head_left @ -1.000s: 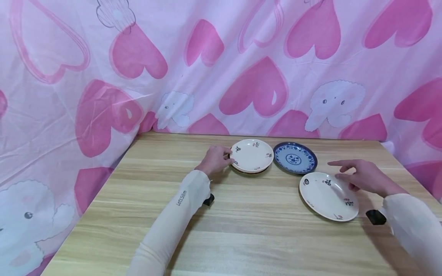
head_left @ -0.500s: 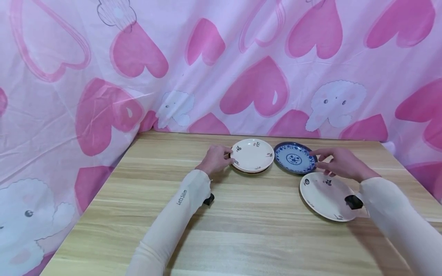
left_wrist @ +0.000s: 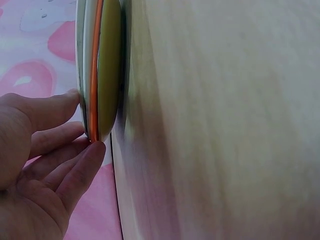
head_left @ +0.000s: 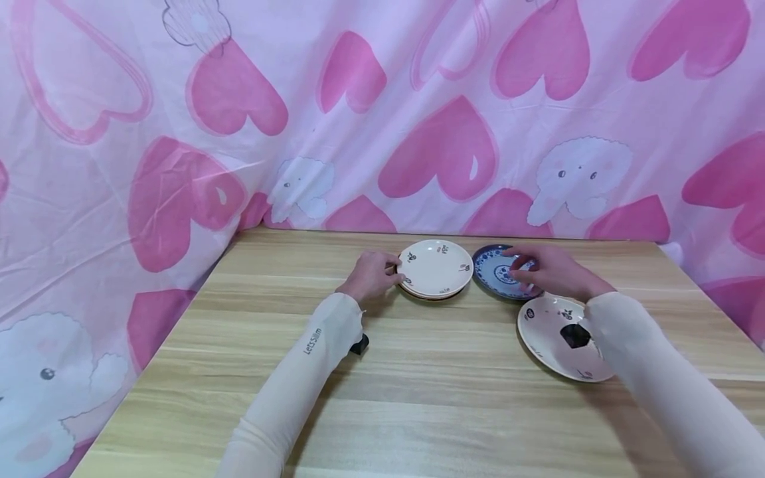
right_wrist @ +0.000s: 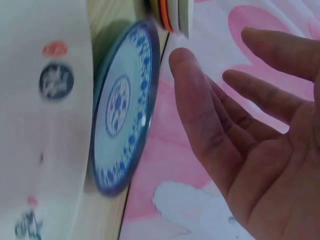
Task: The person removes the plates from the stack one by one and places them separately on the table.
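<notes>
My left hand point(head_left: 372, 275) holds the left rim of a small stack of plates, fingertips on the edge. On top is a cream plate point(head_left: 436, 267) with small dark and red motifs. In the left wrist view, an orange-edged plate point(left_wrist: 94, 65) and a yellowish plate underside point(left_wrist: 111, 70) show below. My right hand point(head_left: 557, 271) hovers over a blue-and-white plate point(head_left: 499, 273), fingers loosely bent and apart from it in the right wrist view. Another cream plate point(head_left: 552, 342) lies nearer, partly hidden by the right forearm.
The plates rest on a wood-grain table point(head_left: 418, 411). Behind and along its left side hangs a pink cloth point(head_left: 335, 146) printed with hearts and white animals. The blue-and-white plate sits close beside the stack and the nearer cream plate.
My right hand has moved left from above the nearer cream plate to over the blue-and-white plate. My left hand and the stack stay in place.
</notes>
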`<state>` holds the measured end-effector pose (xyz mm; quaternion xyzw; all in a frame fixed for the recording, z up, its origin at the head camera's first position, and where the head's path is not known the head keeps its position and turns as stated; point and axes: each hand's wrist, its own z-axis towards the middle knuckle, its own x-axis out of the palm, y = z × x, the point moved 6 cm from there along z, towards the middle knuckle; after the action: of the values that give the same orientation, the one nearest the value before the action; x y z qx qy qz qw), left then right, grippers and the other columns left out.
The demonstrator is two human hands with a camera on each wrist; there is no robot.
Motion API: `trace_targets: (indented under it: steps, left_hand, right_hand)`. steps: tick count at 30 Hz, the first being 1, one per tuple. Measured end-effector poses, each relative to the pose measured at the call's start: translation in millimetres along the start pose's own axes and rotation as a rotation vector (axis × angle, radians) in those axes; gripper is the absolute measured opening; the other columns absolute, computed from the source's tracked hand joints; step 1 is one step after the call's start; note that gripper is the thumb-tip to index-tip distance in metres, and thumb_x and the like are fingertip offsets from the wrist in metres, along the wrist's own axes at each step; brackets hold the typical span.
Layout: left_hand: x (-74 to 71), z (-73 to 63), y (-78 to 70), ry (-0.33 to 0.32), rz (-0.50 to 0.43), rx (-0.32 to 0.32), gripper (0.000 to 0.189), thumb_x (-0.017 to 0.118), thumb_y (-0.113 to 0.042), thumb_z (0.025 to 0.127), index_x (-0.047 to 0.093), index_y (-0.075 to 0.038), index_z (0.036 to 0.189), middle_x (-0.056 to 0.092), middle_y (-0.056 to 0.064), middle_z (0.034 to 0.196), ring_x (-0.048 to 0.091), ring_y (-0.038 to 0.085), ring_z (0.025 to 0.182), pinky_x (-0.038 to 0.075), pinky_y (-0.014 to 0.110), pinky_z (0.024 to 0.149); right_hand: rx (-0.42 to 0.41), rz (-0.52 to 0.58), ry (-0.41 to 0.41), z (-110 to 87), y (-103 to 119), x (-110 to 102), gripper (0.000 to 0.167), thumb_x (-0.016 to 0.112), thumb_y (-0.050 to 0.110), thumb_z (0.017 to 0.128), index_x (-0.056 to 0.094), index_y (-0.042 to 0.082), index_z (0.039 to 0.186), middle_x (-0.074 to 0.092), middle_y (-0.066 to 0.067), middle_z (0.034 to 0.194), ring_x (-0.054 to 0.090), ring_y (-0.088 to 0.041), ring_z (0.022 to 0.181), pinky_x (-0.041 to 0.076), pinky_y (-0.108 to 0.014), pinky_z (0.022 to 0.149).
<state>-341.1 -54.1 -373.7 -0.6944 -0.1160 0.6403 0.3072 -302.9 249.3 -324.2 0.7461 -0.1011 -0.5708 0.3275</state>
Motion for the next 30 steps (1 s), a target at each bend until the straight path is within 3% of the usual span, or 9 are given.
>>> trace_targets:
  steps: [10,15,23,30]
  left_hand:
    - [-4.0,0.5,-0.9,0.002,-0.009,-0.013,0.038,0.075,-0.024,0.091,0.07,-0.008,0.126,0.069,0.01,0.131,0.062,0.022,0.123,0.05,0.034,0.107]
    - [-1.7,-0.5,-0.1,0.012,-0.012,-0.008,0.039,0.075,-0.024,0.091,0.069,-0.008,0.127,0.068,0.01,0.133,0.062,0.021,0.12,0.051,0.033,0.105]
    - [-2.0,-1.3,-1.4,-0.001,0.018,0.032,0.036,0.074,-0.025,0.092,0.071,-0.008,0.123,0.072,0.008,0.127,0.062,0.019,0.111,0.051,0.033,0.101]
    - [-2.8,-1.3,-2.8,-0.019,0.036,0.058,0.035,0.075,-0.025,0.091,0.072,-0.008,0.122,0.073,0.008,0.124,0.064,0.02,0.113,0.05,0.035,0.103]
  right_hand:
    - [-0.018,0.051,-0.057,30.3,18.0,20.3,0.049,0.063,0.014,0.097,0.05,-0.001,0.141,0.061,-0.027,0.119,0.071,-0.021,0.081,0.063,-0.036,0.073]
    - [0.039,0.115,-0.088,42.8,18.3,31.6,0.047,0.065,0.015,0.096,0.053,0.001,0.139,0.06,-0.027,0.122,0.071,-0.023,0.08,0.062,-0.034,0.071]
    - [0.151,0.317,-0.036,53.9,15.5,47.3,0.054,0.062,0.014,0.098,0.044,0.003,0.147,0.05,-0.028,0.13,0.068,-0.03,0.097,0.063,-0.043,0.082]
    - [0.19,0.246,-0.071,61.0,17.0,53.3,0.052,0.066,0.016,0.096,0.049,0.003,0.143,0.051,-0.024,0.123,0.066,-0.022,0.082,0.063,-0.036,0.073]
